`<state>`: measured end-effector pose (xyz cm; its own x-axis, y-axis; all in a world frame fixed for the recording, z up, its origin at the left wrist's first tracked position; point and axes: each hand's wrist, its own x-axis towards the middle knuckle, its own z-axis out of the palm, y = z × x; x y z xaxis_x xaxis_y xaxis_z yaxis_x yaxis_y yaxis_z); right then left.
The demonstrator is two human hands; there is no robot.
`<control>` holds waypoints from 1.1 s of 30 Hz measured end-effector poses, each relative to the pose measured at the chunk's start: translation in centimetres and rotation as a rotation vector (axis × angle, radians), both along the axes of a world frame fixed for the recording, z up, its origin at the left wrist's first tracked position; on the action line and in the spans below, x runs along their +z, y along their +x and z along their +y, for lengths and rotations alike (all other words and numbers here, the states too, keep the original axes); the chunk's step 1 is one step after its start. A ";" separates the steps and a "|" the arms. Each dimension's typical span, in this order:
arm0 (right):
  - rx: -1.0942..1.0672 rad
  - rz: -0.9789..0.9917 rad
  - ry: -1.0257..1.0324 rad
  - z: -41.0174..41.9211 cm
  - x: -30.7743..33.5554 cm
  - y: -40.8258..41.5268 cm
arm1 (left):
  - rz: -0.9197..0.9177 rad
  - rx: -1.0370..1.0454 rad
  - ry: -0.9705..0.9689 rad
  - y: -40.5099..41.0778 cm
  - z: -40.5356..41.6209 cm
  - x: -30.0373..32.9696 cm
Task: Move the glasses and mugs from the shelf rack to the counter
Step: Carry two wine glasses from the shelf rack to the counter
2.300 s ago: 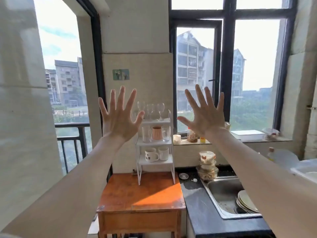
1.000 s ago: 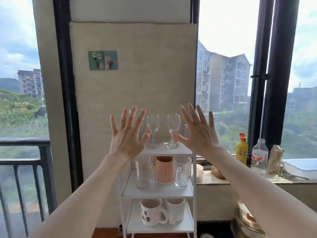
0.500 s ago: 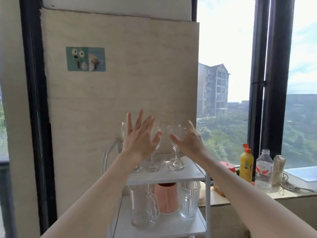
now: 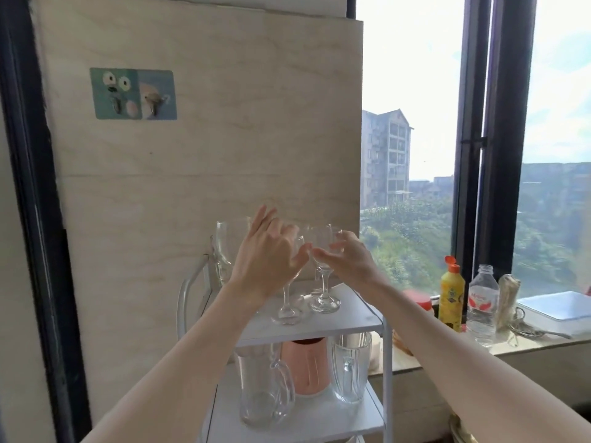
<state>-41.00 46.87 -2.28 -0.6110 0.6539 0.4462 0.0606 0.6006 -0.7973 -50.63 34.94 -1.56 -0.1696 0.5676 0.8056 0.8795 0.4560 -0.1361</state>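
Note:
On the white shelf rack's top shelf (image 4: 353,318) stand several clear glasses. My right hand (image 4: 350,257) curls its thumb and fingers round the bowl of the right wine glass (image 4: 323,282), whose foot rests on the shelf. My left hand (image 4: 267,255) is raised in front of the bowl of the neighbouring wine glass (image 4: 287,310), fingers fairly straight; the bowl is hidden behind it. A taller glass (image 4: 224,247) stands at the back left. On the middle shelf sit a clear glass mug (image 4: 265,391), a pink cup (image 4: 307,367) and a ribbed clear mug (image 4: 350,370).
A beige wall panel with a hook sticker (image 4: 132,93) rises behind the rack. To the right, the window sill holds a yellow bottle (image 4: 451,294), a water bottle (image 4: 483,303), a red-lidded jar (image 4: 419,302) and a white tray (image 4: 563,311).
I have come closer to the rack. Both hands have drawn together at the wine glasses; the right hand's fingers have curled round the right glass's bowl.

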 end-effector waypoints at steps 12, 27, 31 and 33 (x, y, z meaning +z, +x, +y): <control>0.034 0.253 -0.039 1.0 2.1 7.0 | -0.427 -0.292 0.200 3.0 0.7 -0.5; -0.130 0.457 -0.090 2.8 1.4 39.9 | -0.916 -0.963 0.405 33.3 8.3 -0.1; -0.253 0.405 -0.116 2.9 -2.0 52.4 | -1.151 -1.096 0.309 44.6 11.4 -4.2; -0.317 0.390 -0.146 2.8 -3.7 58.4 | -1.219 -1.131 0.227 50.0 12.9 -6.1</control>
<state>17.42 49.64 -5.99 -0.1796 0.8523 0.4912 -0.0963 0.4817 -0.8710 -0.60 47.82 -7.67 -0.3300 0.7310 0.5973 0.2914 -0.5230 0.8010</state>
